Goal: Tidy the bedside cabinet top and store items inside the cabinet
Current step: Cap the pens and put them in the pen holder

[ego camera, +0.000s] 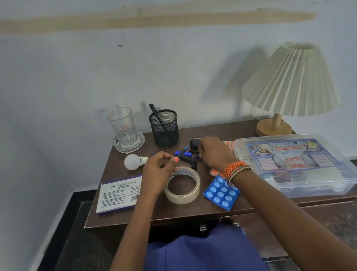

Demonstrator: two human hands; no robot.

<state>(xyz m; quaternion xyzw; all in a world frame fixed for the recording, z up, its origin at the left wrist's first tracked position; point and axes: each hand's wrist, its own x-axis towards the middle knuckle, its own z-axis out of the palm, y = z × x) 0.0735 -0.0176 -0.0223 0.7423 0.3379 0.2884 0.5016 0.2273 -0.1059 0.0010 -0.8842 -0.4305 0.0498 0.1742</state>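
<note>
Tidying looks barely begun: left hand [161, 166] pinches a blue pen [181, 153], right hand's [214, 153] fingers curl among loose pens [188, 156], their grip hidden, clutter covering the counter [204, 206].

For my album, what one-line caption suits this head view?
Left hand pinches a blue pen while right hand reaches among pens on a cluttered dark wooden cabinet top.

Stained pale wall [163, 58], dark stone floor [74, 249]
</note>
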